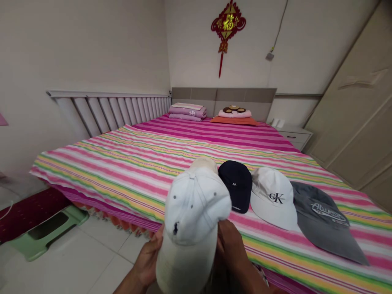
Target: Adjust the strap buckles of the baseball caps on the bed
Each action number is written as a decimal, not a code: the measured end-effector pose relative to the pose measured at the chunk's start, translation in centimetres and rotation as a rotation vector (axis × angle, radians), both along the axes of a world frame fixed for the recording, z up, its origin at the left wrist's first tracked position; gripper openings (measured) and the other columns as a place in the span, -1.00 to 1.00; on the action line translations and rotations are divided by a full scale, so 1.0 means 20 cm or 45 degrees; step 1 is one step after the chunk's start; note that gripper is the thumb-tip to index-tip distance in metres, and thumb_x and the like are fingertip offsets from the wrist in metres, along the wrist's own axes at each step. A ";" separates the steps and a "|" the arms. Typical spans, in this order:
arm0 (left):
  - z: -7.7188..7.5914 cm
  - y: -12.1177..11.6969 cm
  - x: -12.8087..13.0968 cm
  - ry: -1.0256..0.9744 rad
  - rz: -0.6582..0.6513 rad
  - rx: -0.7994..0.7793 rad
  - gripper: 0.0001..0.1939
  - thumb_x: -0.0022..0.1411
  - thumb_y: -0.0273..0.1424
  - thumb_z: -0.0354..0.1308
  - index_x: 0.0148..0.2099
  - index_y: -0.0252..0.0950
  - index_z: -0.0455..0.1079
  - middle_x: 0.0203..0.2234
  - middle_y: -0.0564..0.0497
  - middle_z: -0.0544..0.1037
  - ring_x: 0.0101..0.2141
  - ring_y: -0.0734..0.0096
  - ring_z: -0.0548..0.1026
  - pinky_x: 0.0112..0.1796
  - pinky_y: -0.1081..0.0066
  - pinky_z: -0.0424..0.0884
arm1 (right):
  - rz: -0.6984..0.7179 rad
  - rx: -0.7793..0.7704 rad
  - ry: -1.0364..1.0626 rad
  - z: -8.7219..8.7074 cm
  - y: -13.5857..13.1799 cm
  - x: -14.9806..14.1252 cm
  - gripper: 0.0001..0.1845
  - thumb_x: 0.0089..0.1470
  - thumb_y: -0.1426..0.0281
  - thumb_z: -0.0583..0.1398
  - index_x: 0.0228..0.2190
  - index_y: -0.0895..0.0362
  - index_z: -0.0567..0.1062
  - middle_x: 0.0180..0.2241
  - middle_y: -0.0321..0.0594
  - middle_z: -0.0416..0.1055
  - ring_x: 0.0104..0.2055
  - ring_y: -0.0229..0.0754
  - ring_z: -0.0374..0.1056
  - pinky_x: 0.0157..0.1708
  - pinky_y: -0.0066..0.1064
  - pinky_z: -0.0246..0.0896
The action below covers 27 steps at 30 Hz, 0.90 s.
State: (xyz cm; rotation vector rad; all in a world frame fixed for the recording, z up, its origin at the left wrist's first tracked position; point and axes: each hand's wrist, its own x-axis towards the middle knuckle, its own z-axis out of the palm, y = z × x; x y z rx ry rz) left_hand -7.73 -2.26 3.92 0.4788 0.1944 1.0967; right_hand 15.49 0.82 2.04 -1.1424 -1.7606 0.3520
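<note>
A white baseball cap (196, 208) with a small dark emblem is held up in front of me, its brim pointing down towards me. My left hand (148, 255) is closed on the cap's left edge by the brim. My right hand (231, 245) grips its right side, with the fingers partly hidden behind the cap. Just beyond it, a cream cap (204, 164) lies on the bed, mostly covered from view. To the right, a navy cap (237, 185), a white cap with black letters (271, 196) and a grey cap (327, 220) lie in a row.
The bed (122, 159) has a striped cover. Folded purple bedding (187, 112) and a pink pillow stack (234, 115) lie by the headboard (199, 94). A green stool (52, 232) stands on the floor at left, a white nightstand (295, 136) at right.
</note>
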 end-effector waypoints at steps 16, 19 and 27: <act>0.08 0.95 -0.36 0.288 0.602 -0.127 -0.43 0.12 -0.71 -0.13 0.18 -0.30 0.10 -0.30 -0.06 0.57 -0.26 0.36 0.52 -0.05 0.32 0.34 | -0.182 0.072 -0.347 -0.31 0.08 0.18 -0.79 0.10 0.33 0.04 -0.23 0.14 0.34 -0.48 -0.22 0.39 -0.48 -0.21 0.39 -0.51 -0.46 0.32; 0.04 1.05 -0.37 0.351 0.595 -0.206 -0.45 0.11 -0.71 -0.10 0.15 -0.34 0.14 -0.29 -0.09 0.56 -0.28 0.34 0.53 -0.11 0.33 0.40 | -0.187 0.100 -0.341 -0.31 0.08 0.18 -0.80 0.10 0.33 0.04 -0.23 0.14 0.35 -0.48 -0.22 0.40 -0.48 -0.22 0.39 -0.52 -0.47 0.32; -0.13 1.08 -0.41 0.478 0.512 -0.307 -0.40 -0.01 -0.77 -0.03 0.13 -0.43 0.16 -0.21 -0.21 0.52 -0.25 0.21 0.51 -0.19 0.26 0.45 | -0.187 0.159 -0.372 -0.30 0.08 0.18 -0.80 0.10 0.34 0.05 -0.23 0.13 0.35 -0.46 -0.20 0.40 -0.45 -0.21 0.40 -0.51 -0.47 0.33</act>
